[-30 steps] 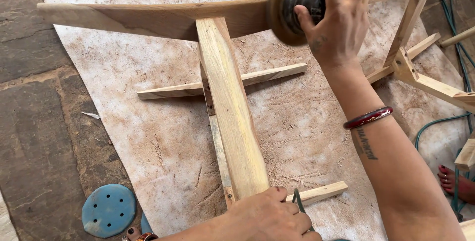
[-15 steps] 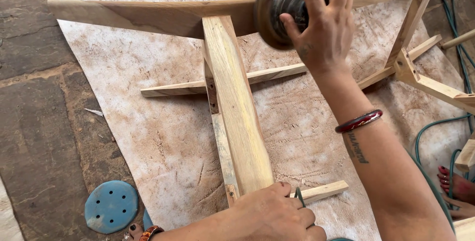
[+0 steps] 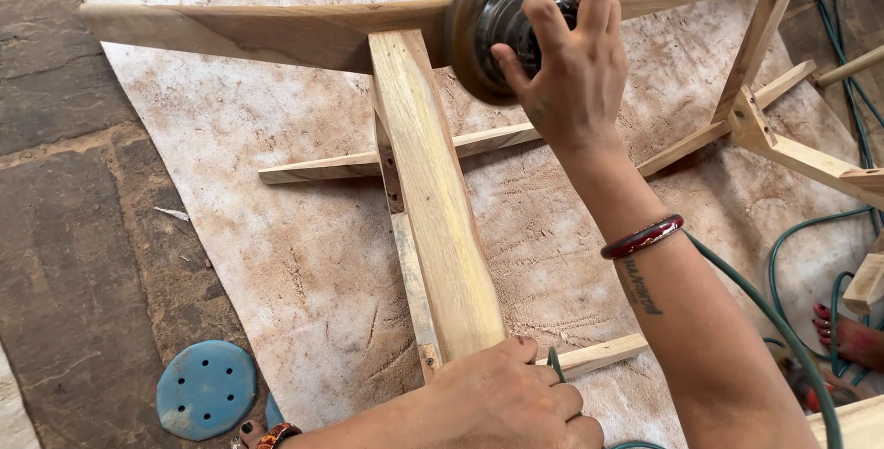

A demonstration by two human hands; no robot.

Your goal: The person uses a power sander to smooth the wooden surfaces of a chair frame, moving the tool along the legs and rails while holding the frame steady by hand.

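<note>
My right hand (image 3: pixel 569 71) grips a round disc sander (image 3: pixel 493 21) whose spinning pad presses on the long top board (image 3: pixel 258 30) of a pale wooden frame. My left hand (image 3: pixel 511 398) rests closed on the near end of the frame's thick middle plank (image 3: pixel 433 191), close to a thin cross stick (image 3: pixel 599 354). A second thin crossbar (image 3: pixel 322 168) runs under the plank. A red bangle (image 3: pixel 642 236) sits on my right forearm.
The frame lies on a stained sheet (image 3: pixel 276 256) spread over a stone floor (image 3: pixel 64 228). A blue sanding disc (image 3: pixel 204 389) lies at lower left. Another wooden frame (image 3: pixel 773 127) and green hoses (image 3: pixel 810 256) are at right, with a person's foot (image 3: pixel 852 338) nearby.
The sander and my right hand have slid a little left along the top board, toward its joint with the middle plank. My left hand stays put.
</note>
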